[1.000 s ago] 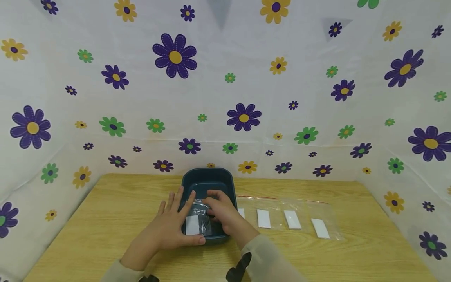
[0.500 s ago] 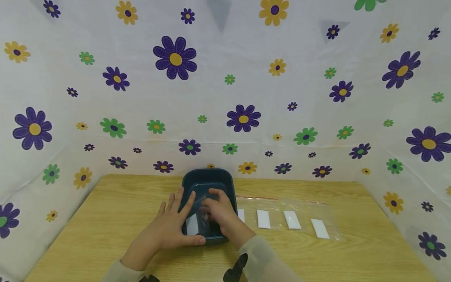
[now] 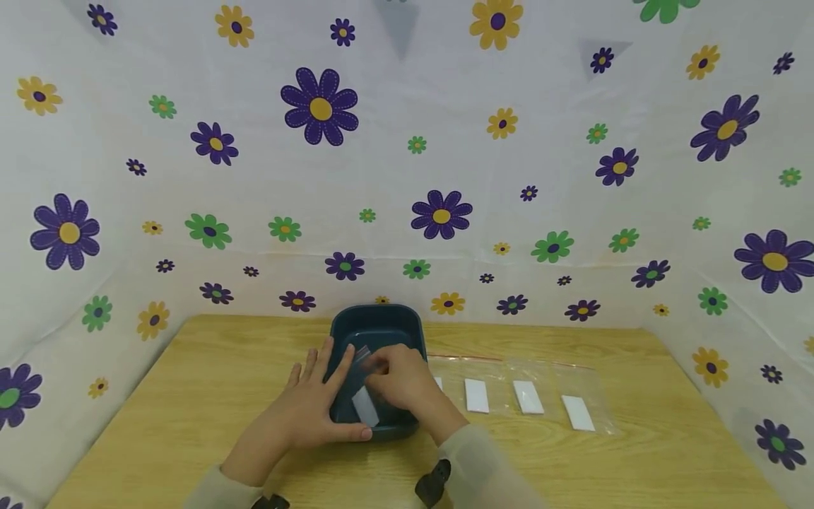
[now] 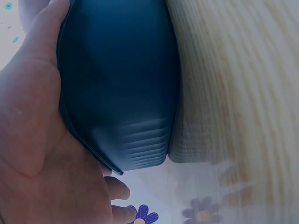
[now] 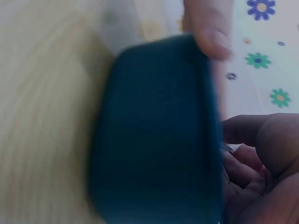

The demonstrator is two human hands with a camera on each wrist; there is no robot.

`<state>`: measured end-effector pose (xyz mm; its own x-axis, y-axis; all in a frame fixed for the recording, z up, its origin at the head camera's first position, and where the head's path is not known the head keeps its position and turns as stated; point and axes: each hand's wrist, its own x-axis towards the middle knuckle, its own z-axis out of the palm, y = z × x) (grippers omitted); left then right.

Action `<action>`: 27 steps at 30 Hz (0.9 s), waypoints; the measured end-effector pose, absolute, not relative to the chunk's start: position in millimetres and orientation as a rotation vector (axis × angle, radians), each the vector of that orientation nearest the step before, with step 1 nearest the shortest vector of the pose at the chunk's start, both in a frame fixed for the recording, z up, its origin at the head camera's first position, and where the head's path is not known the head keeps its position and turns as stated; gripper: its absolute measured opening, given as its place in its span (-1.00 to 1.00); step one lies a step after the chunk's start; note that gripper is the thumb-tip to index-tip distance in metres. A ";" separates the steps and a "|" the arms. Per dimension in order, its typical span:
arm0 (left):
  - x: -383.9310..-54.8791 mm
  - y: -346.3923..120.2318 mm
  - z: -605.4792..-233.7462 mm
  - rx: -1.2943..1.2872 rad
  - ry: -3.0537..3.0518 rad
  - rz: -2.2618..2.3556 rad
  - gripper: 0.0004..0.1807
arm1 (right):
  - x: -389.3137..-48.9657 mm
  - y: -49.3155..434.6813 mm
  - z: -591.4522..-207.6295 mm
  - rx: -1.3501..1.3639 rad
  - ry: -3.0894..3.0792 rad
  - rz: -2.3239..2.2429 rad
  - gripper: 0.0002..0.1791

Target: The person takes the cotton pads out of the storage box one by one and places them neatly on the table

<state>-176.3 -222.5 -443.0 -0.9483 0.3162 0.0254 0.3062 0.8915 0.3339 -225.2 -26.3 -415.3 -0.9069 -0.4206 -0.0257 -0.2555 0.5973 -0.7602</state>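
A dark blue-green plastic tub (image 3: 376, 320) stands on the table, its outer wall (image 4: 117, 74) filling much of the left wrist view. My left hand (image 3: 311, 410) rests on its left and near rim, fingers straight and spread, thumb along the front edge. Inside the tub, my right hand (image 3: 402, 378) has its fingers curled and pinches a clear zip bag (image 3: 363, 355). A white rectangular piece (image 3: 365, 408) shows tilted in that bag. In the right wrist view the tub's blurred wall (image 5: 154, 135) hides most of the bag, beside the curled right hand (image 5: 268, 161).
To the right of the tub, several clear zip bags with red seals lie flat in a row, each with a white piece (image 3: 475, 396); the farthest right piece (image 3: 577, 413) lies slightly nearer. A flower-printed cloth (image 3: 509, 155) encloses the back and sides of the wooden table (image 3: 210, 367).
The bag, flat in the tub a second ago, now stands tilted with its white piece turned and shifted right. My right fingers have curled in on it. The left hand has stayed put.
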 end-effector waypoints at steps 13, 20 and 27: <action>-177.5 -221.4 -446.5 0.427 3.005 0.527 0.41 | -225.4 29.7 -403.5 -0.283 2.232 -1.879 -0.75; -178.9 -222.1 -449.6 0.430 3.004 0.516 0.41 | -219.1 47.4 -403.2 -0.241 2.175 -2.044 -0.78; -179.1 -221.0 -450.3 0.433 3.004 0.517 0.41 | -209.9 70.3 -400.5 -0.199 2.130 -2.114 -0.74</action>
<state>-179.1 -221.0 -450.3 -0.9584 0.2851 -0.0144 0.2638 0.9040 0.3365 -209.9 70.3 -400.5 -0.9823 -0.1871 -0.0021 0.0008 0.0072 -1.0000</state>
